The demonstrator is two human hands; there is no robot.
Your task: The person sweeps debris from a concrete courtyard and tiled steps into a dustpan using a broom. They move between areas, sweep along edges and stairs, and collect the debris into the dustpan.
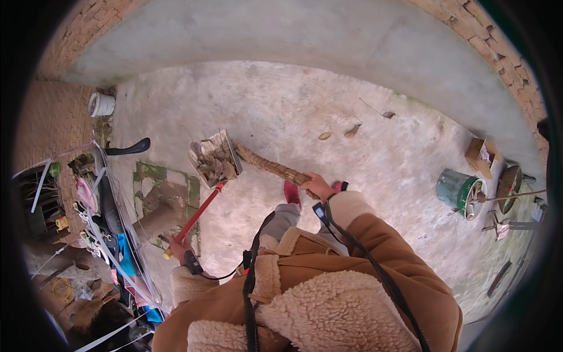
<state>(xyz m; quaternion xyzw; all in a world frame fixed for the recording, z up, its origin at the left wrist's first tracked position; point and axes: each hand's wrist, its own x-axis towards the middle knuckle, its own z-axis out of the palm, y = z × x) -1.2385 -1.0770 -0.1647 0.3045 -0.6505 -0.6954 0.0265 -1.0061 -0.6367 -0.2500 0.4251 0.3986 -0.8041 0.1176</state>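
— Fleece collar and brown jacket sleeves fill the bottom of the view; how do the two hands sit beyond them?

— Left hand (177, 247) is curled tight round the lower end of the red handle (198, 215) of a dustpan (214, 158). Right hand (317, 186) is closed round the near end of a straw broom (270, 166).

— Which way does the dustpan lie from the left hand?

— Forward and to the right — the handle runs up and away on a slant, and the pan sits at its far end, heaped with dry brown leaves (216, 164). I cannot tell whether the pan touches the concrete floor (293, 105) or is raised off it.

— And the broom?

— Its long axis runs leftward and a little forward from the right hand, so the bristle end meets the right edge of the pan. The two sticks converge at the pan like a wedge.

— Which hand is nearer the pan?

— Judging from here, the left one along its handle, though neither is close. A few loose leaves (352, 130) lie further out, ahead of the right hand; a green bucket (458, 190) stands well off to its right, a motorbike (111, 223) left of the left hand.
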